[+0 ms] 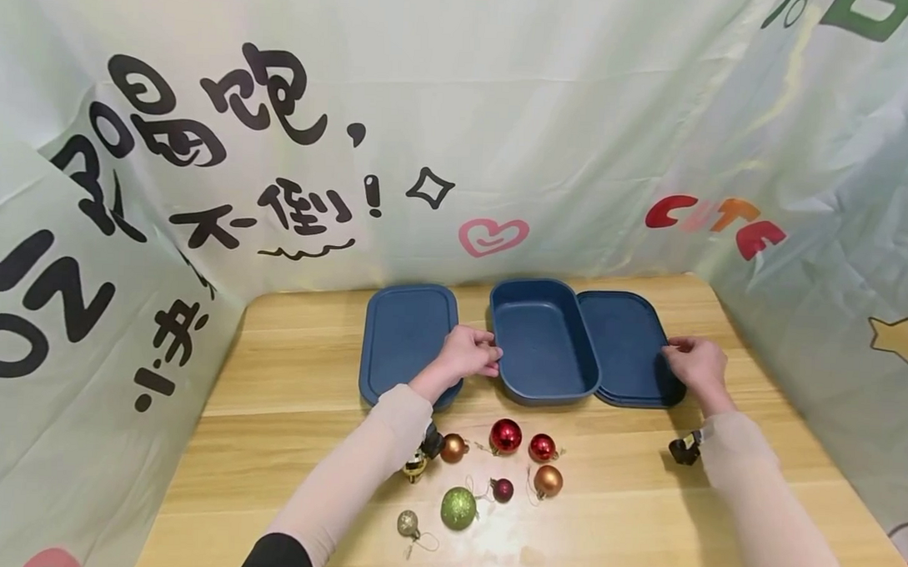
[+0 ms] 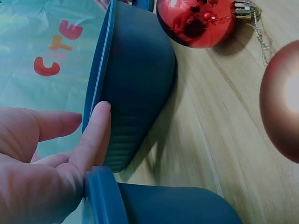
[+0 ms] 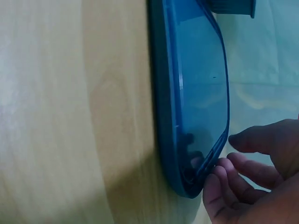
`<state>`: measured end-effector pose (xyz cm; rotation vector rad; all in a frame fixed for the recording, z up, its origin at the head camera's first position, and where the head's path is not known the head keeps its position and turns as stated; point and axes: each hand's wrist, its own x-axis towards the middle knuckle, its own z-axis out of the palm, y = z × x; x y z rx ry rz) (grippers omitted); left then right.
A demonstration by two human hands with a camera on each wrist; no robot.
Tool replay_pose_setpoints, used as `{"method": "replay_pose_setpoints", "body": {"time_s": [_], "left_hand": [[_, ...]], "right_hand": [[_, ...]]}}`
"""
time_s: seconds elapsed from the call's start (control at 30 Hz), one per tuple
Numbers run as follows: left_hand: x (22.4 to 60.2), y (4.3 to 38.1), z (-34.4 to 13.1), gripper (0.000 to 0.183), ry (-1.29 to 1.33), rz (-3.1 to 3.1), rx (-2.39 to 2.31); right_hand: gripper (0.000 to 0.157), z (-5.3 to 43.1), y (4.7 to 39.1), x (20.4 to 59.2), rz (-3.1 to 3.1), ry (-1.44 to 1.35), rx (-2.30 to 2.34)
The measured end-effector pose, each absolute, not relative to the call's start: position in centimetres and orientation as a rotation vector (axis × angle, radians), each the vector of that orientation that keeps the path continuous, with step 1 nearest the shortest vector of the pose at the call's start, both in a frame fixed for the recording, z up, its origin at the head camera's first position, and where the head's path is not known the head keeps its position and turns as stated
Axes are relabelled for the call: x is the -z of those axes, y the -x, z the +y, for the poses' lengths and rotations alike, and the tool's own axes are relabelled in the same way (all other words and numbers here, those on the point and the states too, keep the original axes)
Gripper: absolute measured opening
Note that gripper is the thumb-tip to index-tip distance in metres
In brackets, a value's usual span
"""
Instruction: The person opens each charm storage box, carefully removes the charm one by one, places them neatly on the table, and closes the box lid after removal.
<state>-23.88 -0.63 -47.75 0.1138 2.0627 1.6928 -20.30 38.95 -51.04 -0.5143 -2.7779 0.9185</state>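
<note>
A deep dark blue box, uncovered and with nothing inside, stands at the back of the table. My left hand is at its left side; in the left wrist view a straight fingertip touches the outer wall below the rim, the thumb near the rim. To the right lies a flat blue lid, partly under the box's edge. My right hand holds the lid's right edge between thumb and curled fingers, seen also in the right wrist view beside the lid.
Another blue box with its lid on stands at the left, close to my left hand. In front lie several ornament balls, among them a red ball, a green glitter ball and a copper ball. A printed cloth hangs behind the table.
</note>
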Motion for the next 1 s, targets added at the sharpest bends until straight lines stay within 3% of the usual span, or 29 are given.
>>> {"method": "replay_pose_setpoints", "body": {"time_s": [0.43,1.0], "left_hand": [[46.8,24.0,0.5,0.064,-0.048,2.130,-1.622],[47.2,24.0,0.5,0.068,-0.007,2.076,-1.671]], "right_hand": [[0.032,39.6,19.4,51.5,-2.802,0.568,-0.853],[0.041,39.6,20.3,51.1,-2.723,0.691,-0.960]]}}
